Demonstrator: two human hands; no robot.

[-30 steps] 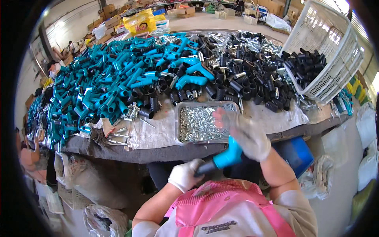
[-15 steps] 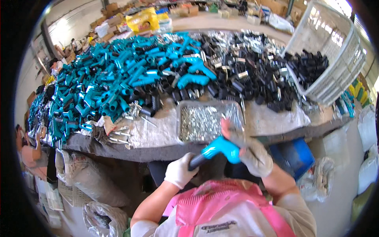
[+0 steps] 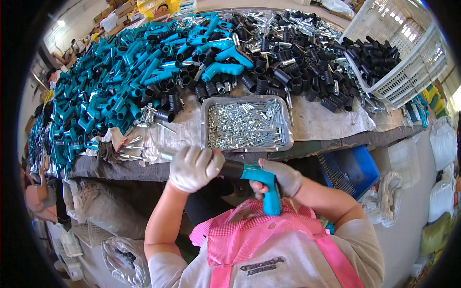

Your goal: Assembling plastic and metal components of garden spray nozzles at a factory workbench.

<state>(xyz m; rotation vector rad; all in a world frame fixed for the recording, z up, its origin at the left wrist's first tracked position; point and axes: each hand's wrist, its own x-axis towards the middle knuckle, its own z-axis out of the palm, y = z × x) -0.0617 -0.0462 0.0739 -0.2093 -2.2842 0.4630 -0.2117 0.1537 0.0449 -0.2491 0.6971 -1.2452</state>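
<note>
My left hand [image 3: 194, 168], in a pale work glove, is closed around the black sleeve [image 3: 232, 169] at the front of a teal pistol-shaped tool housing [image 3: 272, 197]. A blurred silvery piece [image 3: 165, 152] sticks out past the far side of that hand. Gloved with bare fingertips, my right hand [image 3: 281, 177] wraps the top of the housing's handle, which points down toward my apron [image 3: 249, 240]. Just beyond both hands, on the table edge, a metal tray [image 3: 204, 120] holds many small screws and pins.
Teal housings [image 3: 115, 72] heap the table's left side; black sleeves [image 3: 300, 79] and metal rods pile up on the right. A tilted white crate [image 3: 408, 79] holds black parts. Below the table are a blue bin [image 3: 367, 168] and sacks [image 3: 108, 204]. Another person's arm [image 3: 42, 185] shows far left.
The housing has turned so its handle points toward me. My left hand has shifted up and left along the black end; my right fingers, extended before, now curl around the handle. The view has tilted.
</note>
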